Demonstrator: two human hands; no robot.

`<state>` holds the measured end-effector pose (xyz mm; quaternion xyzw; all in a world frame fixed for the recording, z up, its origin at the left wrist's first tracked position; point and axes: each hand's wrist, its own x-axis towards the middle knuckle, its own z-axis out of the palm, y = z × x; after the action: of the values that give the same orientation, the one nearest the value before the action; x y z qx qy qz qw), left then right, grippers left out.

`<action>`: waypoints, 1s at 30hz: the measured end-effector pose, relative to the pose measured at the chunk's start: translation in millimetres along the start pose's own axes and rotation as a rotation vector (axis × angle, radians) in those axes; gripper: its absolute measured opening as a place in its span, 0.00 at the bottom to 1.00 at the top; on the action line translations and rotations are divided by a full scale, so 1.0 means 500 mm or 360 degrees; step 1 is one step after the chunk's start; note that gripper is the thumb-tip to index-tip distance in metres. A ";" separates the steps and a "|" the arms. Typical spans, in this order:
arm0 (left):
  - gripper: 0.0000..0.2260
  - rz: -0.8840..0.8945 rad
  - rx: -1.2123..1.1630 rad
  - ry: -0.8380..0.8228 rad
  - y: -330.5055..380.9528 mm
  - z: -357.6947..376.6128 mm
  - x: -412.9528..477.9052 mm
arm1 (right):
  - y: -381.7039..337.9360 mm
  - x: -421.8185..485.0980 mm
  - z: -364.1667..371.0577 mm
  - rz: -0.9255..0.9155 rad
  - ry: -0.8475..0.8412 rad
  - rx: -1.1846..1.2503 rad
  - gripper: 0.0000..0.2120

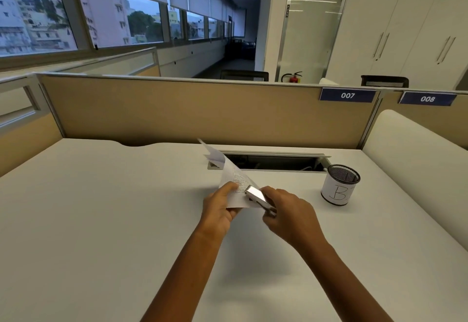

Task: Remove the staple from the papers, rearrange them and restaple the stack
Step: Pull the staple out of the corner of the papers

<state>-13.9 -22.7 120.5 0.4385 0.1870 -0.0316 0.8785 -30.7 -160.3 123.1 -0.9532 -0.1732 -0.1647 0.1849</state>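
Observation:
A small stack of printed white papers (231, 169) is held above the desk, tilted, with its far corner curling up. My left hand (220, 207) pinches the stack's near lower edge between thumb and fingers. My right hand (287, 211) grips a shiny metal stapler (257, 196), whose front end sits over the papers' near right corner. Whether a staple sits in that corner is hidden by the tool and fingers.
The white desk (101, 207) spreads wide to the left and front. A black mesh pen cup (339, 185) with a paper label marked "B" stands at the right. An open cable slot (276, 162) lies behind the papers. Beige partitions (177, 111) close the back.

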 end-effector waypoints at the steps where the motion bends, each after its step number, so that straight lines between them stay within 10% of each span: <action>1: 0.08 -0.0019 0.0007 -0.0030 0.000 -0.002 0.002 | 0.008 0.001 0.000 0.0004 0.0017 -0.0026 0.18; 12: 0.06 -0.0252 0.0113 -0.0051 -0.012 0.010 -0.005 | 0.055 0.003 0.001 0.0194 0.0057 -0.0055 0.15; 20: 0.06 0.0265 0.0219 -0.0024 -0.014 0.039 -0.030 | 0.033 0.011 -0.070 0.0481 -0.0122 0.1053 0.18; 30: 0.11 0.0710 0.0504 0.0135 -0.004 0.083 -0.065 | -0.019 0.006 -0.106 0.0331 0.0082 0.0983 0.17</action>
<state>-32.0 -59.9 152.9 0.6016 0.1152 0.1522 0.7756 -44.7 -173.0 173.7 -0.8602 -0.1118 -0.1087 0.4855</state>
